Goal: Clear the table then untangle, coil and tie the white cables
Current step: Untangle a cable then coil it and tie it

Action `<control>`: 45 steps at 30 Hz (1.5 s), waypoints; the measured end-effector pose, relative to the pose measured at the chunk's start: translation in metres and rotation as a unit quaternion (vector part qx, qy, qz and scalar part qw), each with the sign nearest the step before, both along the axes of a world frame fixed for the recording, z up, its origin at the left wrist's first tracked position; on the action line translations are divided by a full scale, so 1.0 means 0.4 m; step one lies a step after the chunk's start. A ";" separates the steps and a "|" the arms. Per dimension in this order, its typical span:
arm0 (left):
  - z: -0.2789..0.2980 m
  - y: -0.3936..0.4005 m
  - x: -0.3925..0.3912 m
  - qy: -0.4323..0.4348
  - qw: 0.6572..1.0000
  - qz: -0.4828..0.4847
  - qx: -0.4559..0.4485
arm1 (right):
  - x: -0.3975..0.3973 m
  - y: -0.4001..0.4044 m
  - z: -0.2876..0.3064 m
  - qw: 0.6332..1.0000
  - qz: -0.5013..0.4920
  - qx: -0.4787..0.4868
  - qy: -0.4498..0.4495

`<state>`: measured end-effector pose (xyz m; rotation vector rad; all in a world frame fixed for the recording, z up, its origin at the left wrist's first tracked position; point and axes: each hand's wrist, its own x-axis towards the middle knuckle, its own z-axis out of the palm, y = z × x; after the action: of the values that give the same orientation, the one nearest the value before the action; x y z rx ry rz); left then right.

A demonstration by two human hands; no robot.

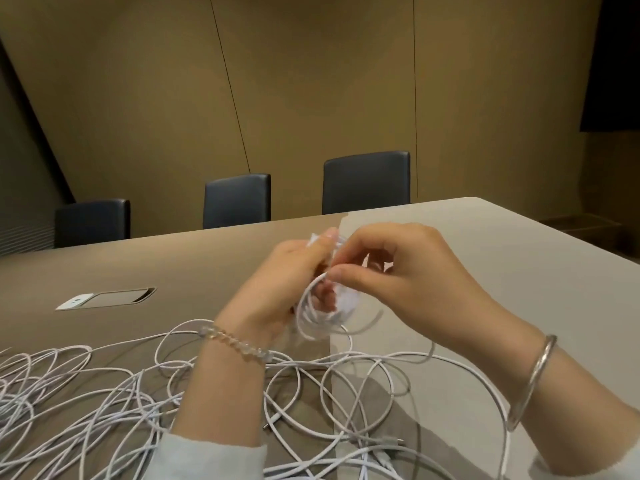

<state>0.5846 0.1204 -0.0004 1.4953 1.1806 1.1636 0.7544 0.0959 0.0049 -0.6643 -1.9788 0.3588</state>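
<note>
Cables (pixel 104 386) in white sprawl in a loose tangle across the lower half of the frame, on the beige table (pixel 519 244), running off the left and bottom edges so their full extent is cut off. At centre frame, raised above the tangle, the left hand (pixel 277 289) has its fingers curled round a small coil (pixel 318 313) of white cable, several loops bunched together. The right hand (pixel 398 271) meets it from the right, thumb and forefinger pinching at the top of the coil (whether they hold a cable end or a tie is too blurred to tell). A loose strand (pixel 367 323) sticks out from the coil to the right.

A recessed socket box (pixel 107 297) sits in the tabletop at left of centre, its lid closed; what it contains is hidden. A beaded bracelet (pixel 235 341) circles the left wrist, a silver bangle (pixel 530 382) the right. Three dark chairs (pixel 367 181) stand behind the table's far edge, only their backs showing against the tan wall (pixel 311 81).
</note>
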 end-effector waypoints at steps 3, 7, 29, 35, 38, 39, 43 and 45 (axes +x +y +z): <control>0.007 -0.008 0.039 -0.050 0.991 -0.082 -0.095 | 0.011 0.013 -0.004 0.997 -0.071 0.007 0.010; 0.006 -0.009 0.043 -0.102 0.967 -0.142 -0.187 | 0.025 0.030 -0.009 0.990 -0.133 0.017 -0.036; 0.036 -0.020 -0.157 -0.560 0.827 -0.005 0.054 | 0.098 0.127 -0.089 0.943 -0.034 -0.309 -0.119; 0.029 -0.001 -0.133 -0.524 0.838 0.130 0.083 | 0.079 0.104 -0.067 0.949 -0.056 -0.309 -0.010; 0.022 0.010 -0.116 -0.431 0.879 0.173 0.103 | 0.066 0.076 -0.041 0.953 -0.023 -0.299 -0.040; 0.018 0.013 -0.111 -0.406 0.890 0.179 0.104 | 0.061 0.066 -0.034 0.953 -0.006 -0.297 -0.056; 0.002 0.023 -0.095 -0.328 0.920 0.190 0.101 | 0.039 0.034 -0.017 0.957 -0.008 -0.241 -0.161; -0.006 0.030 -0.089 -0.307 0.929 0.180 0.100 | 0.031 0.023 -0.012 0.957 -0.062 -0.132 -0.249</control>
<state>0.5488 0.1324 -0.0026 0.9422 0.9265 1.8803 0.7669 0.1051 0.0000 -1.1329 -2.3698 0.4105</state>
